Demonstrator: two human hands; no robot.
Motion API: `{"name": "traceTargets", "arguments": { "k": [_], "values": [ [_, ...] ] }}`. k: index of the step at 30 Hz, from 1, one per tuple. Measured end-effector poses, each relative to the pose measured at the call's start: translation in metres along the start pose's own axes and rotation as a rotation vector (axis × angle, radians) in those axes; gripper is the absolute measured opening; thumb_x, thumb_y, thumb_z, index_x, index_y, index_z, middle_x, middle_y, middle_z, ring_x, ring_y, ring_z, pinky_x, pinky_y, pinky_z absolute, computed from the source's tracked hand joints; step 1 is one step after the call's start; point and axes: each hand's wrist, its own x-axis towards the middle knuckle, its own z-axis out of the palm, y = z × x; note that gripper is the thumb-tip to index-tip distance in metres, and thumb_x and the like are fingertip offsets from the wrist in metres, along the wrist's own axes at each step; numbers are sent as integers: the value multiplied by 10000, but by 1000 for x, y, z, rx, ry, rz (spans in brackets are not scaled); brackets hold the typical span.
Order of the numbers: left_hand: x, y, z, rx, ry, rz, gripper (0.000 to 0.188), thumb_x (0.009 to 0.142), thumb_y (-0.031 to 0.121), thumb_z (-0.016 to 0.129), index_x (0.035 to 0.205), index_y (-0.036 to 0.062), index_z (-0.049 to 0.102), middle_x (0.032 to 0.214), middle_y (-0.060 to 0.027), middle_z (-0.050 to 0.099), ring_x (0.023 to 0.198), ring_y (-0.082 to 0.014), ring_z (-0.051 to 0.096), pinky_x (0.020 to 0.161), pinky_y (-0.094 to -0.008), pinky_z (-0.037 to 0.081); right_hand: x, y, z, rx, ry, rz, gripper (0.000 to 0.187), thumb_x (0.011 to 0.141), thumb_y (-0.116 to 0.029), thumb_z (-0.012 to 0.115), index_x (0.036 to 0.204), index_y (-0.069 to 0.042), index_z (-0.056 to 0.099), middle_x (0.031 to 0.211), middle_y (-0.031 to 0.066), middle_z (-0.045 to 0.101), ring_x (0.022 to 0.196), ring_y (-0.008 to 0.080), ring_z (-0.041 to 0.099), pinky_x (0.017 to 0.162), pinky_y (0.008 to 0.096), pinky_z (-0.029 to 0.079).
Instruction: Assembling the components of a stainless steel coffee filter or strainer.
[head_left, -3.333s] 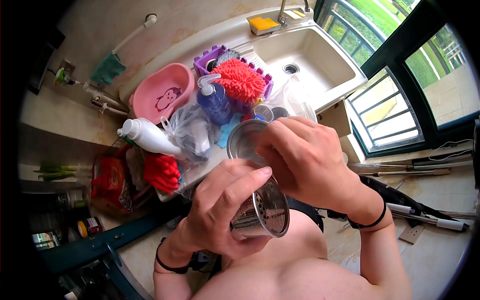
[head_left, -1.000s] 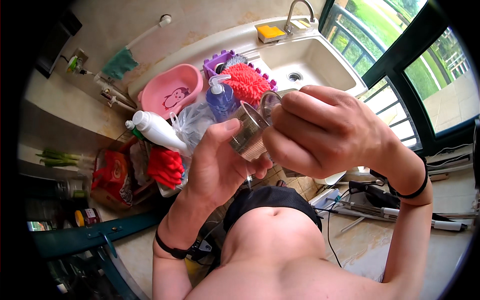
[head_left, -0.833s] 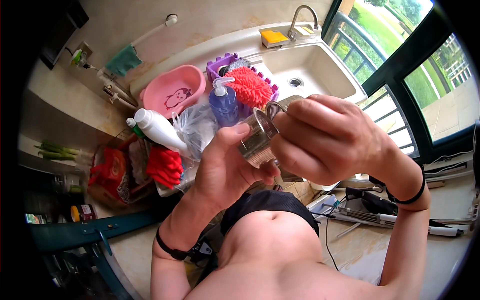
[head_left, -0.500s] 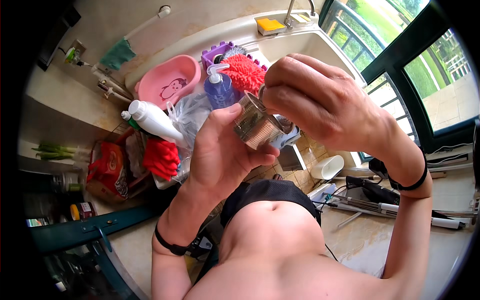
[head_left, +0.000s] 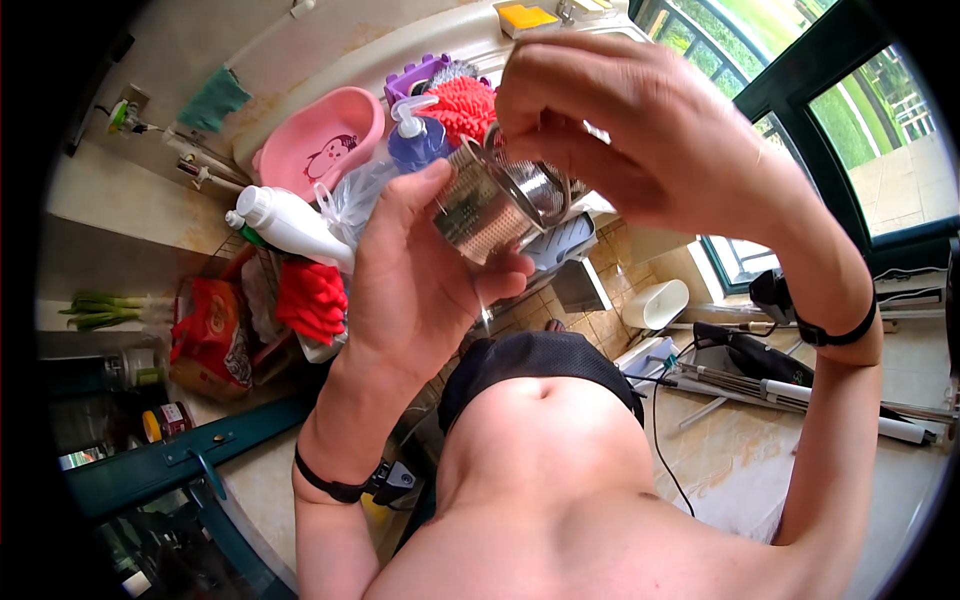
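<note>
A shiny metal strainer basket [head_left: 485, 218], a short cylinder with tiny holes in its wall, is held tilted between the thumb and fingers of my left hand [head_left: 400, 265]. At its open end sits a second rounded metal piece [head_left: 545, 192] with a rim; whether it is joined to the basket I cannot tell. My right hand [head_left: 640, 130] is above and to the right, its fingers curled in a pinch by a small metal loop [head_left: 492, 138] at the basket's edge. Those fingertips are partly hidden behind the hand.
Behind my hands are a blue pump bottle [head_left: 418, 142], a pink basin [head_left: 325, 140], a white bottle [head_left: 290, 222] and a red chenille mitt [head_left: 462, 108]. A red cloth [head_left: 312, 303] hangs at left. A white bin [head_left: 655, 305] stands on the floor.
My left hand and the basket have shifted slightly left in the picture. My right hand has risen, and more of the second metal piece now shows at the basket's open end.
</note>
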Motion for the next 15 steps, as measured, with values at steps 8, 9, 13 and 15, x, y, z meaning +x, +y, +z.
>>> {"name": "traceTargets", "arguments": {
  "k": [8,9,13,15],
  "values": [
    [-3,-1,0,19,-7,63,462,1033,425,600,1256,26,666,1041,-150,776,760,-272,764,653,-364,667,18,-11,-38,211,-273,220,137,1021,-150,659,976,-21,651,771,95,634,621,217,588,574,379,443],
    [-3,-2,0,26,-8,70,460,1036,425,596,1255,27,667,1042,-150,777,755,-267,764,652,-362,667,22,-19,-46,154,-351,257,140,1017,-149,656,970,-17,652,765,92,632,624,209,587,571,376,442],
    [-5,-3,0,61,-19,54,459,1041,424,588,1256,27,670,1044,-150,776,749,-256,762,656,-363,665,22,-17,-40,218,-337,190,101,990,-113,640,976,-15,660,781,91,650,656,195,611,588,357,464],
    [-6,-3,0,87,-4,85,461,1043,424,584,1259,25,673,1039,-144,777,750,-253,763,652,-360,663,45,-30,-51,235,-488,394,96,986,-108,638,979,-15,662,795,99,657,670,201,620,604,354,477]
  ]
}}
